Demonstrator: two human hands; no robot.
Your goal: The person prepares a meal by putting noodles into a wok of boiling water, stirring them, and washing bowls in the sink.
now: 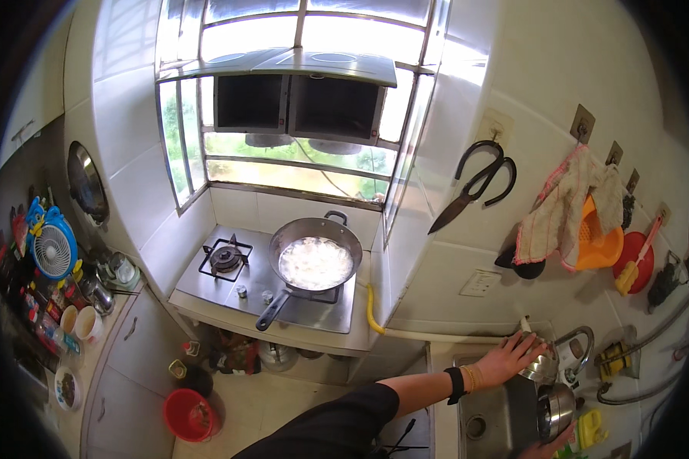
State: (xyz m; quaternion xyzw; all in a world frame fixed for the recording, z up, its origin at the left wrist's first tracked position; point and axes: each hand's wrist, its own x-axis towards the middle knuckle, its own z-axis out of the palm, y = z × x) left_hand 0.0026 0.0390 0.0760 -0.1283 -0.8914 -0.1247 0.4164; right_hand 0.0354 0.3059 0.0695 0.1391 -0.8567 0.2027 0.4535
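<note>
My left hand [505, 362] reaches over the back of the sink with its fingers spread. It rests against a shiny steel vessel [543, 370] next to the faucet [586, 336]; its fingertips partly cover the vessel. Just in front, a steel bowl [560, 399] stands tilted at the sink's right edge. My right hand [553, 445] shows only in part at the lower edge, with its fingers closed at the bowl's near side. The sink [475, 398] has a drain at its left.
A wok [315, 286] with bubbling, pale contents sits on the right burner of the gas stove [230, 287]. Large scissors [478, 183] and cloths [563, 203] hang on the right wall. A red bucket [182, 419] stands on the floor. A yellow bottle [590, 430] is beside the sink.
</note>
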